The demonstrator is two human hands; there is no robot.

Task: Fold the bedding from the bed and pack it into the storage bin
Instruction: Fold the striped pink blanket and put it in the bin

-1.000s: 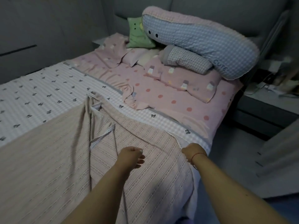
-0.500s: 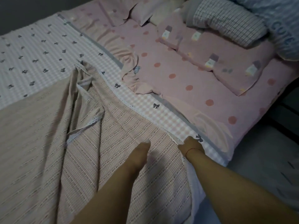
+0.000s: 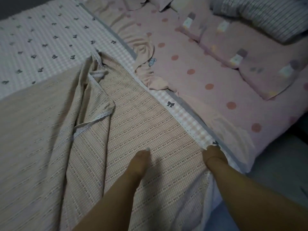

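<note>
A pink checked quilt [image 3: 126, 130] lies folded back over the bed, its woven underside up and its bow-printed face [image 3: 41, 40] showing at the far left. My left hand [image 3: 139, 161] presses flat on the underside, fingers straight. My right hand [image 3: 212, 155] grips the quilt's lace-trimmed corner at the bed's right edge, its fingers tucked under the cloth. A bunched fold of the quilt [image 3: 95, 75] runs up the middle.
A pink dotted sheet [image 3: 208, 77] covers the head end. On it lie a rumpled pink cloth [image 3: 146, 64], a pink pillow [image 3: 246, 52] and a grey checked cushion [image 3: 266, 17]. Grey floor [image 3: 283, 164] lies to the right of the bed.
The view has tilted down and closer to the bed. My left hand went from loosely curled to flat on the quilt. My right hand reached forward to the quilt's corner.
</note>
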